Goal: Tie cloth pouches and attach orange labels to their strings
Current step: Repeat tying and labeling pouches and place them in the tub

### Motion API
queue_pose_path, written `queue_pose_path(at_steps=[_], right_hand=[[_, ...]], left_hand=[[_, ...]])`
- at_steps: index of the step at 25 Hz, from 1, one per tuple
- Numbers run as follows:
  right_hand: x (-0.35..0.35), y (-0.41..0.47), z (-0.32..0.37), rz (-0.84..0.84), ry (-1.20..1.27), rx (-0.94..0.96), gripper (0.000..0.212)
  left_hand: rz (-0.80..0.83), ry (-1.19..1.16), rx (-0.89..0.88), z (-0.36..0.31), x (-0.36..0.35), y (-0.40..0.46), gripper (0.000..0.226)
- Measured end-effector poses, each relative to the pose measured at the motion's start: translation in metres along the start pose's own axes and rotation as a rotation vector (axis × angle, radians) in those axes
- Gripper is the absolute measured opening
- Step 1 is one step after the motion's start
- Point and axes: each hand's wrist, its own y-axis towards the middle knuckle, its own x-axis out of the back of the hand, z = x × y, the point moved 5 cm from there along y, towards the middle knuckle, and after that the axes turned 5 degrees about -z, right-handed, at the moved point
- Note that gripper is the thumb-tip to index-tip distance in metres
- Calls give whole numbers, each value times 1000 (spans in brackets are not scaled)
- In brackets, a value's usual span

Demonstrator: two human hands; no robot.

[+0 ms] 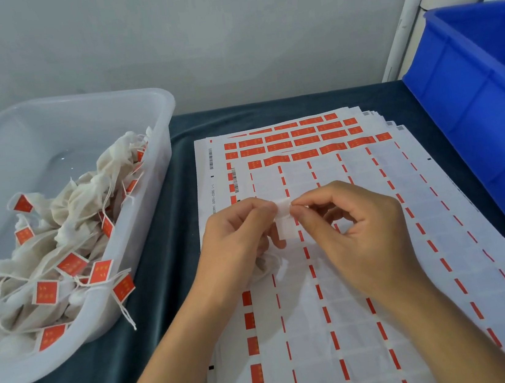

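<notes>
The worktop [171, 314], draped in dark cloth, carries everything. At nine o'clock stands a clear bin [138, 212] heaped with finished pouches [65, 216], each trailing string and an orange tag. At three o'clock a blue crate [482, 90] stands at the edge. Between them, from twelve down to six, lies a stack of label sheets [356, 306]; most of the top sheet is already stripped, with full orange rows left only at its far end.

Over the sheets, the left hand [235, 241] holds a cloth pouch [267, 266] bunched beneath its fingers, and pinches the nine o'clock side of a small white label [283, 219]. The right hand [355, 226] pinches the three o'clock side with thumb and forefinger. The string itself is too fine to make out.

The likely trouble is in the fold: if the adhesive halves meet askew, or the string slips out before they close, the tag would stick crooked or to nothing. A loose left grip could drop the pouch.
</notes>
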Motion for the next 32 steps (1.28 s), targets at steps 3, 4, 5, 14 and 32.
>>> queue_pose_path(at_steps=[3, 4, 5, 14, 32], right_hand=[[1, 1, 0, -13, 15, 6, 15], [1, 1, 1, -16, 20, 4, 14], [1, 1, 0, -19, 25, 0, 12], [1, 0, -3, -17, 79, -72, 4], [-2, -1, -21, 55, 52, -271, 18]], left_hand=[[-51, -15, 22, 3, 1, 1, 28], [-68, -20, 30, 3, 2, 1, 28], [-80, -21, 37, 4, 3, 2, 27], [-116, -10, 30, 7, 3, 4, 27], [-120, 106, -96, 6, 2, 4, 25]])
